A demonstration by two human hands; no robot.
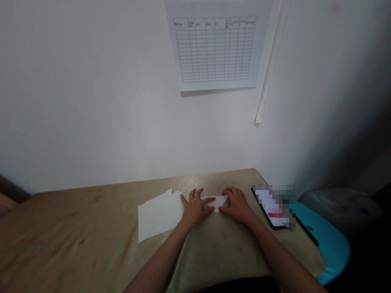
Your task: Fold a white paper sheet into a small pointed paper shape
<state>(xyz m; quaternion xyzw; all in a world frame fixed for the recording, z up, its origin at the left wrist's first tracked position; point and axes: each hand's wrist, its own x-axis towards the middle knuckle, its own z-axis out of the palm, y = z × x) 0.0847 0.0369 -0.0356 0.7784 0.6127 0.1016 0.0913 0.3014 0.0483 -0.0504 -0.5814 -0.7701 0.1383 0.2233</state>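
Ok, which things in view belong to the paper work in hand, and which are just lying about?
In the job:
- small white paper with a pointed lower edge, between both hands
- probably the loose stack of white paper sheets

Seemingly just about:
- dark-edged phone, screen lit
- thin black stick
- white printed grid sheet on the wall

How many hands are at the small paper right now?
2. The left hand is at the left side of the small paper, beside the pile; the right hand is at its right side. No others show.
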